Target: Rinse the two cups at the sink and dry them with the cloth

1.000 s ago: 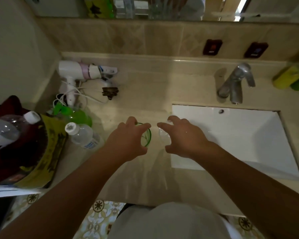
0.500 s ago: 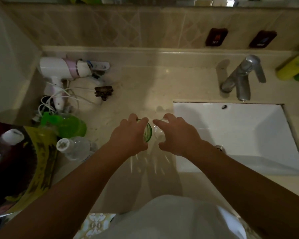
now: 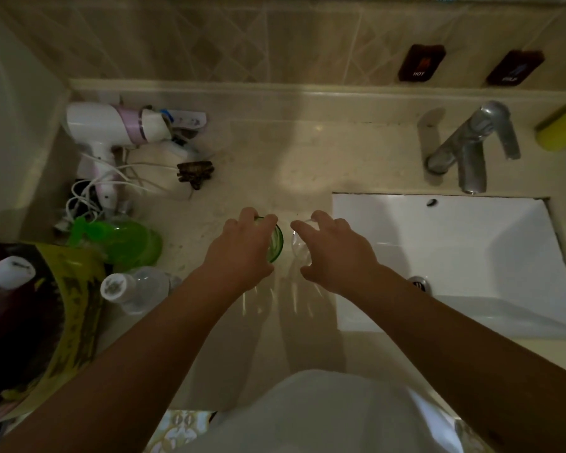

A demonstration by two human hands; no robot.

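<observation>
The left hand (image 3: 242,250) curled over a green cup (image 3: 275,245), fingers on its rim, thumb at its near side. The right hand (image 3: 335,253) arched over a clear cup (image 3: 296,248), fingers spread round it; whether it gripped, I could not tell. Both cups stood on the bench (image 3: 275,165), almost touching, just left of the white sink (image 3: 471,230). Both arms reached straight forward. On the wall tiles a dark tag (image 3: 421,63) read "HOT"; its neighbour (image 3: 514,67) was too blurred to read. A tap (image 3: 471,148) stood behind the sink, a hairdryer (image 3: 111,127) lay far left.
</observation>
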